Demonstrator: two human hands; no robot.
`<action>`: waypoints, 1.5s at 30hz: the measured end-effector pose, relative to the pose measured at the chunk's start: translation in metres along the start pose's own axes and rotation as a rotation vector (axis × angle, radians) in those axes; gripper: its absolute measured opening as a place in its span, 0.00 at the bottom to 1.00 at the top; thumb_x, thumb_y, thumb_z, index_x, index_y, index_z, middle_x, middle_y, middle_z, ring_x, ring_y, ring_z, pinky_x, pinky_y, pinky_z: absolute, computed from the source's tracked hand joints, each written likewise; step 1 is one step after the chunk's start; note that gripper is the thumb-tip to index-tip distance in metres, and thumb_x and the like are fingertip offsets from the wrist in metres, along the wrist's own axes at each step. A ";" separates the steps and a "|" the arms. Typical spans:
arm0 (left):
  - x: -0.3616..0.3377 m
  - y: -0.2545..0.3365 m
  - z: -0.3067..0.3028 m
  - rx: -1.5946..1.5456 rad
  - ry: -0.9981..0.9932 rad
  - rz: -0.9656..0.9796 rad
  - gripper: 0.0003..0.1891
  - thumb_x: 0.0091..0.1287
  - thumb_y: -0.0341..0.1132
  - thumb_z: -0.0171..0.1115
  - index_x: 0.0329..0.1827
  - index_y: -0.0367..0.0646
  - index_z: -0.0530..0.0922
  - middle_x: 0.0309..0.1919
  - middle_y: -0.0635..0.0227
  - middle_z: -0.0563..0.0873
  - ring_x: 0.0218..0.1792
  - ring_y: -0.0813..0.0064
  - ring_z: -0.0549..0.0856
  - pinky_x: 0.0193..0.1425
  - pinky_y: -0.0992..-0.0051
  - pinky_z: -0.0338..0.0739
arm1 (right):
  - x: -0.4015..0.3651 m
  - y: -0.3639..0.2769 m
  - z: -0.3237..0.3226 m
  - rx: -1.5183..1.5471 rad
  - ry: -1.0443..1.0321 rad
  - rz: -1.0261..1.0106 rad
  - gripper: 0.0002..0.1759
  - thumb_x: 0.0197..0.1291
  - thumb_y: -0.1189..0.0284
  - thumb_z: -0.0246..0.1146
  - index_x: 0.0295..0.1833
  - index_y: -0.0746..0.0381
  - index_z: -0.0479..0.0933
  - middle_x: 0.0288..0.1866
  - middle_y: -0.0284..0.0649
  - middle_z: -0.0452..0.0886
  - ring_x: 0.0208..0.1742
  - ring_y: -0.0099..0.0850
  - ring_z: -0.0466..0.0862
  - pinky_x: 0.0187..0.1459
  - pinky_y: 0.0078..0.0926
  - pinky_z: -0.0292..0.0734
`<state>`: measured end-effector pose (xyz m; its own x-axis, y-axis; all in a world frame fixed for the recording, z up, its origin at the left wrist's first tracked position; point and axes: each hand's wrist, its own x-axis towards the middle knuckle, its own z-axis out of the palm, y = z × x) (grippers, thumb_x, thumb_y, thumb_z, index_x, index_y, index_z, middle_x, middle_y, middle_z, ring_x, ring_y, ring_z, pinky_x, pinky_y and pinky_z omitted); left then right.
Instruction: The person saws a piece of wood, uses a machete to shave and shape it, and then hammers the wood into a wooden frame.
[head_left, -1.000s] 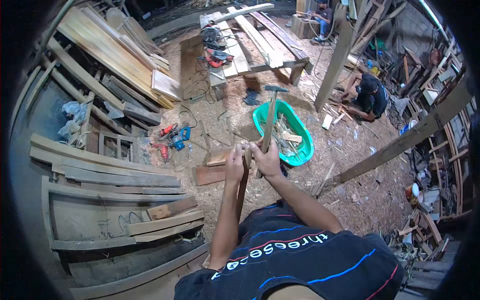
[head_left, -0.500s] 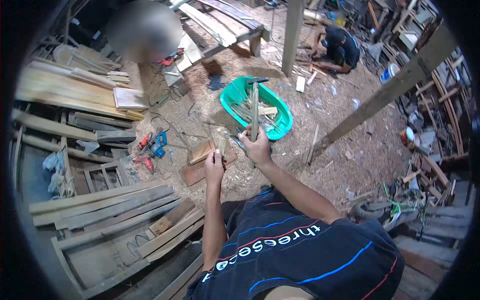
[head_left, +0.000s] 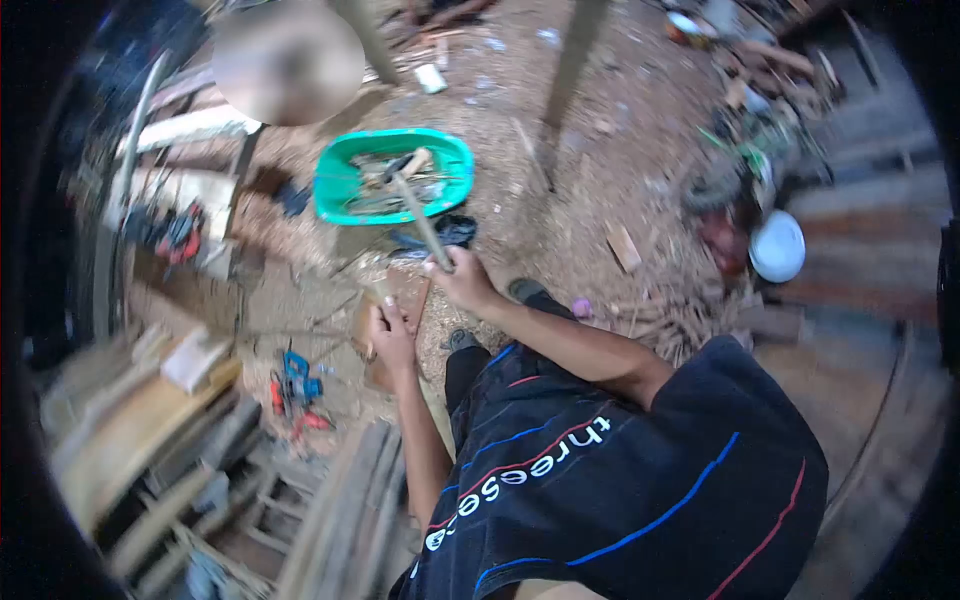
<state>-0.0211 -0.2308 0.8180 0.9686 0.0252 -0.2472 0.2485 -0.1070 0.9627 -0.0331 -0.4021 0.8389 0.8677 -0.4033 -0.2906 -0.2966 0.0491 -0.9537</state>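
My right hand [head_left: 463, 280] is closed around the wooden handle of a hammer [head_left: 424, 222]. Its dark head points away from me and overlaps the green tub [head_left: 323, 185] in view. To the left and slightly nearer, my left hand [head_left: 393, 335] pinches a small piece of wood [head_left: 381, 289], partly covered by the fingers and blurred. Reddish-brown boards [head_left: 378, 377] lie on the floor beneath that hand. Scraps of wood fill the tub, and a black plastic bag [head_left: 457, 231] lies at its near side.
Power tools, one a blue tool [head_left: 300, 376], lie on the floor at left. Stacked planks [head_left: 340, 500] occupy the lower left. A wooden post [head_left: 575, 85] rises ahead. Wood scraps [head_left: 675, 310] and a white basin [head_left: 777, 247] are at right. A blurred area hides the upper left.
The view has turned to the right, so the tub and tools appear farther left. The hammer now tilts more to the left. Both hands keep their holds.
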 end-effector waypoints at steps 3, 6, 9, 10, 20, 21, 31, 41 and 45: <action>0.017 0.018 -0.016 0.256 -0.217 0.101 0.12 0.75 0.41 0.63 0.41 0.40 0.80 0.28 0.75 0.80 0.28 0.87 0.76 0.33 0.81 0.71 | -0.033 0.015 0.014 0.001 0.163 -0.017 0.12 0.62 0.66 0.67 0.43 0.65 0.81 0.32 0.46 0.85 0.35 0.36 0.86 0.38 0.37 0.79; 0.017 0.035 -0.009 0.185 -0.453 0.090 0.11 0.71 0.37 0.69 0.46 0.37 0.83 0.36 0.72 0.86 0.35 0.85 0.80 0.40 0.79 0.75 | -0.071 0.018 0.011 -0.017 0.286 0.016 0.14 0.63 0.64 0.67 0.45 0.65 0.82 0.32 0.45 0.85 0.36 0.32 0.85 0.38 0.35 0.78; 0.013 0.032 0.002 0.218 -0.668 0.010 0.12 0.69 0.35 0.71 0.47 0.36 0.84 0.35 0.72 0.87 0.31 0.87 0.78 0.34 0.81 0.71 | -0.113 0.029 0.002 0.038 0.403 0.043 0.15 0.64 0.64 0.67 0.46 0.66 0.82 0.33 0.45 0.85 0.36 0.29 0.84 0.38 0.34 0.77; 0.007 0.036 0.009 0.251 -0.737 -0.068 0.12 0.69 0.36 0.71 0.46 0.36 0.85 0.34 0.73 0.87 0.29 0.88 0.77 0.33 0.82 0.70 | -0.125 0.035 -0.002 0.065 0.450 0.037 0.15 0.64 0.64 0.67 0.46 0.66 0.82 0.32 0.46 0.85 0.36 0.29 0.84 0.38 0.33 0.77; -0.087 0.028 0.097 0.389 -1.253 0.078 0.09 0.70 0.34 0.69 0.43 0.35 0.85 0.28 0.80 0.81 0.27 0.89 0.70 0.30 0.83 0.62 | -0.211 0.064 -0.060 0.120 0.857 0.098 0.12 0.64 0.67 0.66 0.38 0.67 0.79 0.24 0.40 0.79 0.27 0.25 0.77 0.31 0.34 0.72; -0.095 0.019 0.105 0.366 -1.305 0.104 0.09 0.70 0.34 0.69 0.43 0.36 0.85 0.28 0.80 0.81 0.27 0.89 0.70 0.30 0.83 0.63 | -0.218 0.071 -0.066 0.131 0.882 0.098 0.12 0.64 0.67 0.66 0.38 0.67 0.79 0.24 0.40 0.79 0.27 0.24 0.76 0.31 0.34 0.72; -0.182 0.001 0.171 0.588 -1.513 0.222 0.10 0.73 0.33 0.66 0.45 0.34 0.85 0.31 0.74 0.86 0.30 0.87 0.77 0.36 0.81 0.71 | -0.290 0.099 -0.131 0.332 1.013 0.222 0.16 0.68 0.62 0.66 0.41 0.66 0.79 0.22 0.37 0.77 0.26 0.20 0.76 0.27 0.30 0.71; -0.210 -0.022 0.216 0.581 -1.534 0.236 0.09 0.72 0.34 0.66 0.44 0.35 0.83 0.31 0.73 0.85 0.34 0.85 0.79 0.39 0.79 0.74 | -0.298 0.144 -0.148 0.444 1.228 0.293 0.24 0.63 0.51 0.69 0.41 0.64 0.79 0.30 0.42 0.84 0.31 0.33 0.85 0.33 0.37 0.78; -0.208 -0.046 0.231 0.652 -1.624 0.267 0.12 0.71 0.37 0.68 0.44 0.35 0.82 0.32 0.71 0.85 0.36 0.83 0.79 0.41 0.77 0.75 | -0.338 0.142 -0.160 0.738 1.182 0.476 0.24 0.65 0.49 0.68 0.40 0.62 0.80 0.23 0.36 0.80 0.22 0.29 0.82 0.24 0.33 0.77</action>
<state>-0.2347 -0.4610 0.8001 -0.1005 -0.9333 -0.3447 -0.3344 -0.2946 0.8952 -0.4323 -0.4048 0.8138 -0.1813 -0.6938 -0.6969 0.1262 0.6864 -0.7162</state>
